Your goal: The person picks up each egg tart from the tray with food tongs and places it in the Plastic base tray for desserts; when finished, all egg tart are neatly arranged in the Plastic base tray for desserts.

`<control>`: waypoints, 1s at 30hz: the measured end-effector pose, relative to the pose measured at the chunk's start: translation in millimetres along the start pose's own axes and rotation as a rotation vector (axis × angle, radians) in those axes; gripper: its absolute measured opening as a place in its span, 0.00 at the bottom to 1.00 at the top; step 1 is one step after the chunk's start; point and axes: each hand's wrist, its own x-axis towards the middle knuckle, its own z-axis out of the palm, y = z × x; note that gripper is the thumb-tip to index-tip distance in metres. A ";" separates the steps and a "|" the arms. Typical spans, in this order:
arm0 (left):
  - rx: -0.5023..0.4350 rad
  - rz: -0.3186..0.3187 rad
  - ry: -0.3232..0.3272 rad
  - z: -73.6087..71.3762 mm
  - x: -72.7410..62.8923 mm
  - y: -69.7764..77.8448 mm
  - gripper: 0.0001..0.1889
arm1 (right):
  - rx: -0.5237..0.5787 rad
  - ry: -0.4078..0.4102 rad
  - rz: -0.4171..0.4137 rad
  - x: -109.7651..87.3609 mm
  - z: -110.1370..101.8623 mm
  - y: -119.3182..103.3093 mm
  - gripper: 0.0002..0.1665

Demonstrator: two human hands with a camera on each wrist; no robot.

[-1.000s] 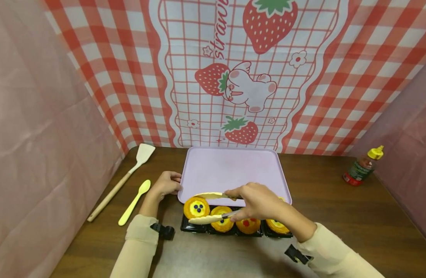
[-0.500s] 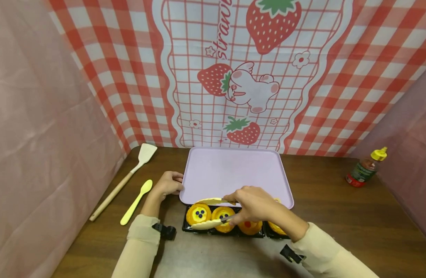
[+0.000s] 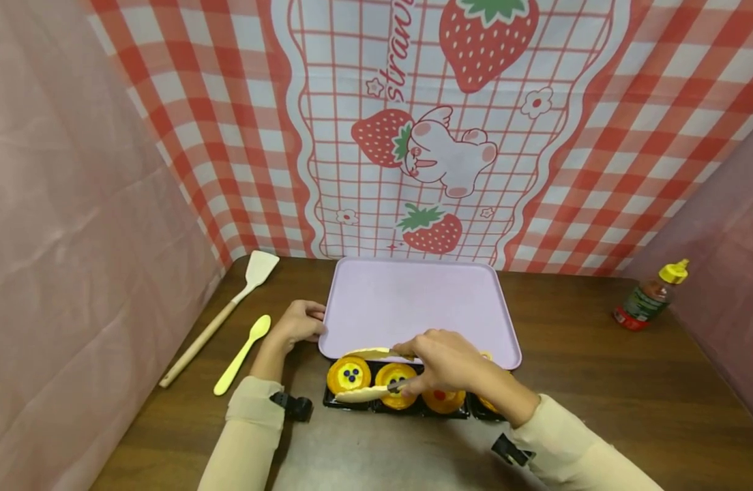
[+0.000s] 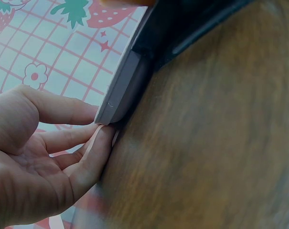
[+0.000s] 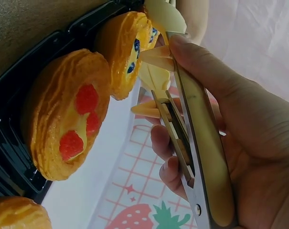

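Observation:
My left hand (image 3: 299, 322) pinches the left edge of the lilac tray (image 3: 413, 293); in the left wrist view the thumb lies on the rim (image 4: 123, 90) with fingers beneath. My right hand (image 3: 453, 361) holds metal tongs (image 5: 201, 129) with cream scalloped tips, spread wide. One tip lies on each side of the leftmost blueberry tart (image 3: 348, 368), over the black plastic container (image 3: 352, 405). Beside it sits a second blueberry tart (image 3: 395, 370), then a raspberry tart (image 5: 53, 114), partly hidden by the right hand in the head view. Another tart shows behind the right wrist.
A spatula (image 3: 219, 316) and a yellow spoon (image 3: 244, 352) lie at the left. A sauce bottle (image 3: 646, 300) with a yellow cap stands at the far right. Checked cloth hangs behind the table, with pink cloth at both sides.
The leftmost tart and the tongs' tips have come down a little, closer to the black container. My left hand stays on the tray edge. The head view has shifted slightly.

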 end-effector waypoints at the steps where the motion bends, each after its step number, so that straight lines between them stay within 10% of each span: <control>1: -0.002 -0.002 0.000 0.7 0.2 0.5 0.27 | 0.000 -0.001 0.002 -0.2 0.4 0.6 0.40; 21: -0.002 0.003 -0.001 2.8 2.0 2.5 0.27 | 0.146 0.166 0.101 -36.1 -29.2 16.9 0.56; 30: 0.008 0.001 0.001 1.0 -0.2 -0.6 0.27 | 0.192 0.375 0.384 -75.3 -36.2 67.6 0.61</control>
